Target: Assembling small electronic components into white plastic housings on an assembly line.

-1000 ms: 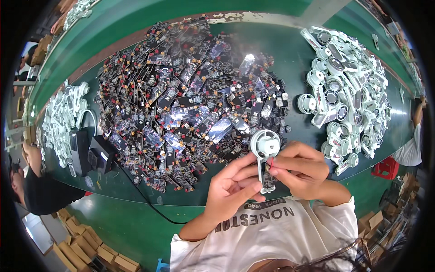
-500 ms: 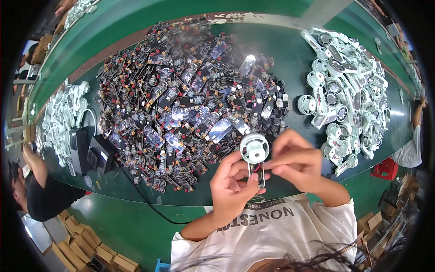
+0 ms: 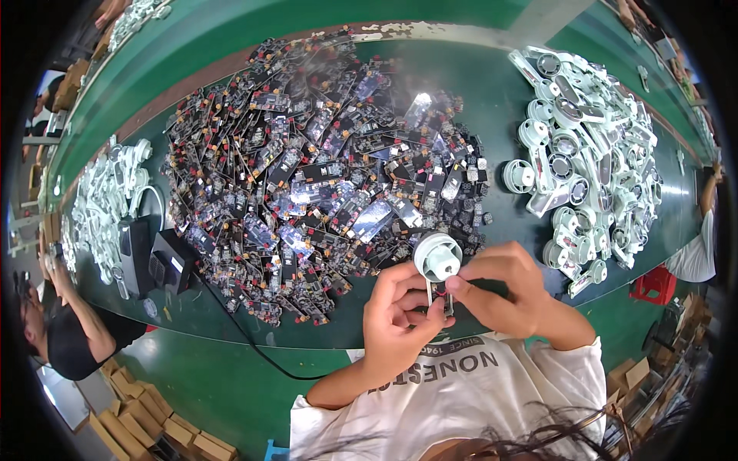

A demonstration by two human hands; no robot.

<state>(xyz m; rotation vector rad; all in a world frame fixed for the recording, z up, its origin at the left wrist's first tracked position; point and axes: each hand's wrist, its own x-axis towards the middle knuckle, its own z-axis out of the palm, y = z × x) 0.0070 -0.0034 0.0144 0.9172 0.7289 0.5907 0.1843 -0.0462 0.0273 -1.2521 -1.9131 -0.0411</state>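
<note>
My left hand point(image 3: 396, 311) is closed round the handle of a pale green handheld fan point(image 3: 438, 260), just in front of my chest. The round head points away from me, and a bit of red wire shows in the opened handle below it. My right hand point(image 3: 507, 292) is closed, with thumb and fingertips pressed against the lower right of the head, where it meets the handle. Whether a wire lies in that pinch is hidden. Beyond both hands spreads a large heap of small circuit boards point(image 3: 323, 192) with coloured connectors.
More fan housings point(image 3: 588, 169) are piled at the right, and pale green parts point(image 3: 108, 200) at the left. Black box-shaped devices point(image 3: 171, 260) with a cable stand near the left pile. A co-worker point(image 3: 84, 330) sits at far left. Cartons point(image 3: 138, 415) and a red stool point(image 3: 652, 286) are on the floor.
The fan has tilted and shifted slightly right, so its head hides more of the handle. My right thumb has moved up onto the head's base. The co-worker's arms have shifted.
</note>
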